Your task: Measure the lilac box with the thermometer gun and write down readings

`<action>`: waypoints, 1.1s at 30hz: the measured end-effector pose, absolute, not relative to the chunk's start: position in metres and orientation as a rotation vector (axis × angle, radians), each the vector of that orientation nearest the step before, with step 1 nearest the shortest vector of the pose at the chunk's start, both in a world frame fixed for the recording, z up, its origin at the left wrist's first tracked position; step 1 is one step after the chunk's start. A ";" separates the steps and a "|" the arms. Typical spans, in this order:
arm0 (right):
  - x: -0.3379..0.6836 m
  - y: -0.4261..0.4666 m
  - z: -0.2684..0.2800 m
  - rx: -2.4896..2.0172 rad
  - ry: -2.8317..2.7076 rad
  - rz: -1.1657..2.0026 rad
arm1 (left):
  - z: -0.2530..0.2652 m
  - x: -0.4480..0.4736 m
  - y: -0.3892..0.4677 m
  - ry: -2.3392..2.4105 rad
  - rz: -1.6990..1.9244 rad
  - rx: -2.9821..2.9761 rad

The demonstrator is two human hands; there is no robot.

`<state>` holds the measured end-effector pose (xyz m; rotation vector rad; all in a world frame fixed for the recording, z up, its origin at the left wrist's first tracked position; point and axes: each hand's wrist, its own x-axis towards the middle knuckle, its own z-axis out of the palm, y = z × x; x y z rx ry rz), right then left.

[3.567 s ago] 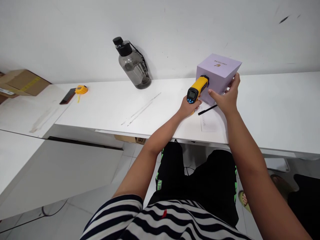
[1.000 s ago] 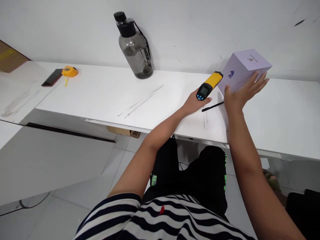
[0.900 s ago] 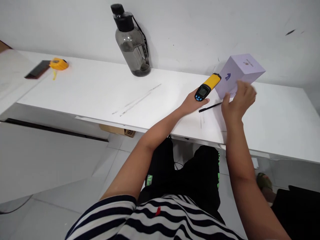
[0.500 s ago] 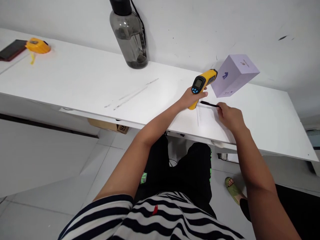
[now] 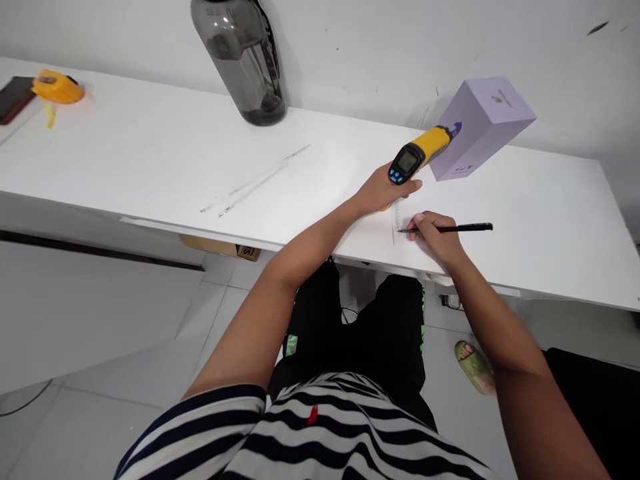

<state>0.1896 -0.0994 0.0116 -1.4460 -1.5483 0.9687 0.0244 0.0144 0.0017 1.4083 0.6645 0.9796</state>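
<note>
My left hand [image 5: 383, 190] is wrapped round the handle of a yellow and black infrared thermometer [image 5: 419, 155]. Its small screen and blue buttons face me, and its nose points toward a lilac box [image 5: 480, 130] behind it. In a writing grip, my right hand [image 5: 437, 237] holds a black pen [image 5: 467, 227]. The pen's tip meets a white sheet of paper [image 5: 399, 217] that carries faint writing. Part of the sheet lies hidden under my right hand, and its edges blend into the white tabletop.
A grey water bottle [image 5: 245, 67] stands against the wall. At the far left lie a yellow tape measure [image 5: 59, 87] and a dark phone-like slab [image 5: 15, 97]. Dark scuffs mark the white table [image 5: 150, 147]. Below, a person's foot in a green slipper [image 5: 473, 365] shows.
My right hand has turned the pen round, bringing its tip down onto the paper, and has shifted left. The thermometer in my left hand has tilted slightly. The whole view has shifted a little.
</note>
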 end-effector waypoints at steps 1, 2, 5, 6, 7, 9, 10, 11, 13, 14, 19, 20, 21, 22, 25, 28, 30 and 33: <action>0.189 -0.100 0.014 -1.500 -1.568 0.930 | 0.001 0.025 0.015 0.649 0.978 1.415; 0.189 -0.101 0.015 -1.544 -1.577 0.894 | 0.000 0.026 0.015 0.630 0.972 1.426; 0.188 -0.101 0.016 -1.618 -1.590 0.845 | -0.001 0.026 0.015 0.622 0.959 1.446; 0.188 -0.100 0.016 -1.627 -1.598 0.835 | 0.000 0.026 0.014 0.632 0.954 1.452; 0.188 -0.100 0.015 -1.630 -1.606 0.826 | 0.000 0.026 0.013 0.644 0.950 1.460; 0.187 -0.099 0.015 -1.633 -1.614 0.811 | 0.002 0.025 0.012 0.666 0.947 1.478; 0.186 -0.099 0.015 -1.634 -1.614 0.805 | 0.002 0.025 0.011 0.675 0.950 1.486; 0.186 -0.099 0.015 -1.633 -1.613 0.803 | 0.002 0.025 0.011 0.682 0.954 1.494; 0.185 -0.099 0.017 -1.628 -1.614 0.813 | 0.001 0.025 0.012 0.692 0.954 1.505; 0.185 -0.100 0.017 -1.625 -1.616 0.821 | 0.000 0.026 0.013 0.694 0.950 1.509; 0.186 -0.100 0.018 -1.627 -1.629 0.814 | -0.004 0.027 0.015 0.701 0.960 1.514; 0.186 -0.099 0.018 -1.630 -1.626 0.805 | -0.004 0.027 0.016 0.705 0.962 1.514; 0.186 -0.099 0.018 -1.633 -1.624 0.798 | -0.004 0.027 0.016 0.709 0.961 1.514; 0.187 -0.099 0.017 -1.639 -1.622 0.792 | -0.004 0.027 0.016 0.712 0.956 1.516; 0.187 -0.099 0.017 -1.657 -1.621 0.781 | -0.004 0.027 0.016 0.715 0.932 1.533; 0.187 -0.099 0.017 -1.666 -1.614 0.769 | -0.005 0.026 0.017 0.708 0.928 1.549; 0.186 -0.099 0.017 -1.667 -1.618 0.775 | -0.006 0.027 0.018 0.708 0.939 1.555; 0.186 -0.099 0.017 -1.666 -1.643 0.793 | -0.009 0.028 0.019 0.711 0.937 1.563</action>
